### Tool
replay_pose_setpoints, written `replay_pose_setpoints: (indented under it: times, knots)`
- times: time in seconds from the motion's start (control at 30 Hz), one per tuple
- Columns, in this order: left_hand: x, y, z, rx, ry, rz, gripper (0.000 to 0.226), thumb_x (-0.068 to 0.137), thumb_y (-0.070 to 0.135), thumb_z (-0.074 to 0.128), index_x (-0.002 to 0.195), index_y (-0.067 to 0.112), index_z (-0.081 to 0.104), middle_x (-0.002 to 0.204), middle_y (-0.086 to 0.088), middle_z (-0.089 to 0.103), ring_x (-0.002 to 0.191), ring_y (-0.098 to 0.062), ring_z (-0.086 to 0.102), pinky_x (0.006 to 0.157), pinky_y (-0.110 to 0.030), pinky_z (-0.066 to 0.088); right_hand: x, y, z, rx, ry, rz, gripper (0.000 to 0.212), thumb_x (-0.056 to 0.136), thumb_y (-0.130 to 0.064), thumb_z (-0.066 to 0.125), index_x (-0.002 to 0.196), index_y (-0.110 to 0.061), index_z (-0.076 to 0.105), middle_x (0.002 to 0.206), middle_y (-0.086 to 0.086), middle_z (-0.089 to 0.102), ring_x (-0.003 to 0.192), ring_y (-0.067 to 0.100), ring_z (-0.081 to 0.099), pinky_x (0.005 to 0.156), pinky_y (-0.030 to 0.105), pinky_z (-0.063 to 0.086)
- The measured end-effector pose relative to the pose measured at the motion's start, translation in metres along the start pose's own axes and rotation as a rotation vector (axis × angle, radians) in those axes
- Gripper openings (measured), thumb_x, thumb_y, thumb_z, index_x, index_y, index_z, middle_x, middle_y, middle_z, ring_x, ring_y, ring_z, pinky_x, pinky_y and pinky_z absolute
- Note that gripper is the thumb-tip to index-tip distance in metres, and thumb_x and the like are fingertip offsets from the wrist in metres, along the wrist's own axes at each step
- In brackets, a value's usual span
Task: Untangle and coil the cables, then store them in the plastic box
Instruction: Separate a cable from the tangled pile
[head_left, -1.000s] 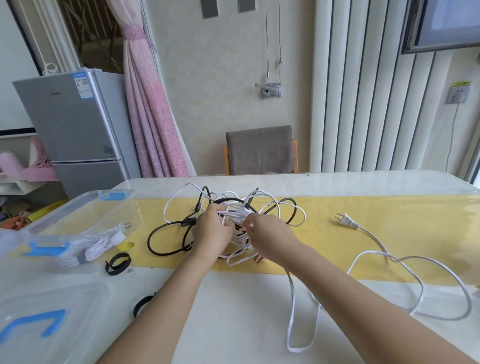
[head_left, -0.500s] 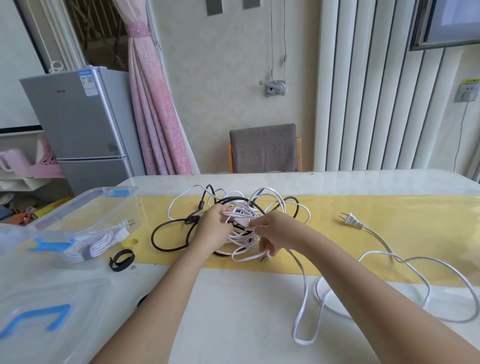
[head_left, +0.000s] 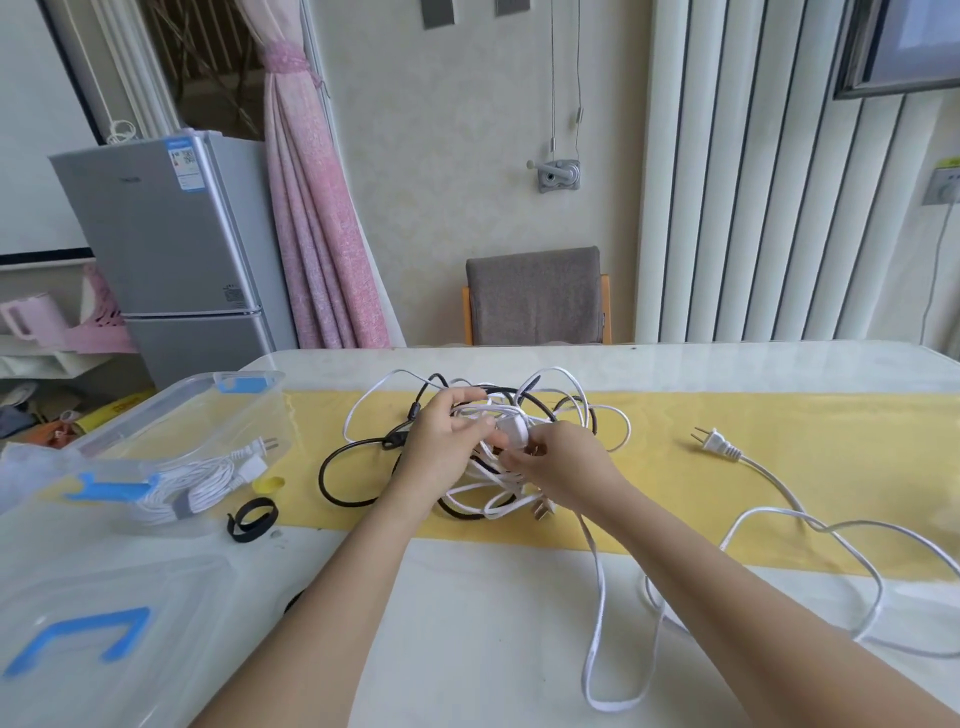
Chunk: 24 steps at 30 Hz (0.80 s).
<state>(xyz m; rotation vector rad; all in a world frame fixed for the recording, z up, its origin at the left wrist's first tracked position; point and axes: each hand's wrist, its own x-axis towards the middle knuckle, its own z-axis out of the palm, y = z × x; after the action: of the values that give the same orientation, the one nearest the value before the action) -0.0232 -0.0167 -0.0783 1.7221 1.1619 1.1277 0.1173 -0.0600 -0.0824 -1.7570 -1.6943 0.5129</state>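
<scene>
While your left grip and right grip pinch the tangled white and black cables, the freed white strand trails toward five o'clock.

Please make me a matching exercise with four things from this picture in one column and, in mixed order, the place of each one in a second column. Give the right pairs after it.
Things
1. coiled white cable
2. black strap
3. white plug
4. cable tangle

Places
A. alone on the yellow runner, to the right of the right hand
B. inside the plastic box
C. held by the left hand and the right hand
D. on the table, beside the box

Pairs: 1-B, 2-D, 3-A, 4-C
</scene>
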Motion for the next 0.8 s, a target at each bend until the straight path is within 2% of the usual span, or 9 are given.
replay_pose_setpoints:
  times: [0.07,0.13,0.23,0.3,0.43,0.6,0.7,0.73,0.8]
  knots:
    - [0.000,0.001,0.001,0.044,0.118,0.049,0.022,0.090,0.012,0.058,0.109,0.024,0.055,0.064,0.007,0.070,0.060,-0.005,0.054,0.061,-0.019,0.042,0.000,-0.003,-0.006,0.001,0.026,0.013,0.057,0.084,-0.049,0.063,0.049,-0.017,0.033,0.045,-0.003,0.033,0.044,0.013,0.029,0.044,0.027,0.020]
    - [-0.002,-0.002,0.002,0.180,0.212,0.100,0.028,0.089,0.008,0.057,0.114,0.022,0.057,0.082,0.005,0.070,0.068,-0.001,0.056,0.063,-0.014,0.040,0.000,-0.005,-0.012,0.016,0.036,0.000,0.063,0.083,-0.051,0.065,0.049,-0.017,0.024,0.045,-0.003,0.023,0.044,0.014,0.022,0.044,0.027,0.014]
    - [0.002,-0.016,-0.003,0.404,0.236,0.131,0.056,0.088,-0.002,0.052,0.138,0.019,0.044,0.128,-0.004,0.051,0.116,-0.018,0.047,0.096,-0.023,0.036,-0.003,-0.006,-0.017,0.001,-0.022,-0.116,0.053,0.075,-0.048,0.074,0.055,-0.013,0.039,0.057,0.002,0.038,0.052,0.017,0.032,0.051,0.032,0.024]
    - [0.007,-0.024,-0.014,0.433,0.222,0.058,0.060,0.088,-0.002,0.054,0.143,0.017,0.039,0.137,-0.009,0.045,0.126,-0.024,0.043,0.103,-0.030,0.034,-0.005,-0.006,-0.018,-0.078,-0.100,-0.226,0.044,0.072,-0.050,0.075,0.068,-0.012,0.054,0.073,0.001,0.055,0.064,0.020,0.049,0.057,0.034,0.036]
    - [0.008,-0.031,-0.023,0.467,0.202,0.016,0.048,0.086,0.001,0.063,0.131,0.015,0.051,0.131,-0.007,0.050,0.122,-0.022,0.049,0.096,-0.024,0.035,-0.010,-0.007,-0.020,-0.224,-0.177,-0.328,0.034,0.079,-0.039,0.072,0.068,-0.014,0.052,0.070,0.001,0.053,0.067,0.020,0.045,0.054,0.032,0.031]
    - [-0.003,-0.002,-0.017,0.529,0.203,0.218,0.038,0.081,-0.005,0.057,0.113,0.016,0.055,0.116,0.002,0.050,0.113,-0.019,0.047,0.088,-0.019,0.033,-0.003,-0.008,-0.026,-0.124,-0.085,-0.238,0.038,0.085,-0.032,0.067,0.062,-0.007,0.048,0.057,0.004,0.041,0.054,0.018,0.037,0.050,0.029,0.025]
    - [-0.016,0.033,-0.010,0.400,0.116,0.239,0.024,0.084,0.014,0.061,0.106,0.021,0.052,0.110,0.007,0.054,0.107,-0.009,0.050,0.092,-0.024,0.038,0.002,-0.004,-0.032,0.197,-0.027,-0.102,0.032,0.088,-0.028,0.065,0.062,-0.011,0.057,0.047,-0.005,0.034,0.042,0.010,0.028,0.042,0.022,0.020]
    - [-0.021,0.041,-0.005,0.401,0.052,0.192,0.030,0.084,0.030,0.064,0.110,0.022,0.050,0.114,0.008,0.054,0.111,-0.008,0.049,0.093,-0.025,0.039,0.003,-0.002,-0.035,0.312,-0.016,-0.059,0.031,0.089,-0.027,0.065,0.064,-0.010,0.062,0.043,-0.008,0.035,0.040,0.007,0.027,0.040,0.019,0.020]
    - [-0.029,0.041,0.008,0.560,-0.094,0.077,0.069,0.075,0.060,0.065,0.127,0.022,0.042,0.132,0.006,0.046,0.127,-0.012,0.038,0.102,-0.031,0.035,0.005,0.000,-0.039,0.490,-0.007,-0.022,0.028,0.090,-0.028,0.065,0.073,-0.006,0.070,0.051,-0.005,0.052,0.046,0.006,0.037,0.046,0.017,0.028]
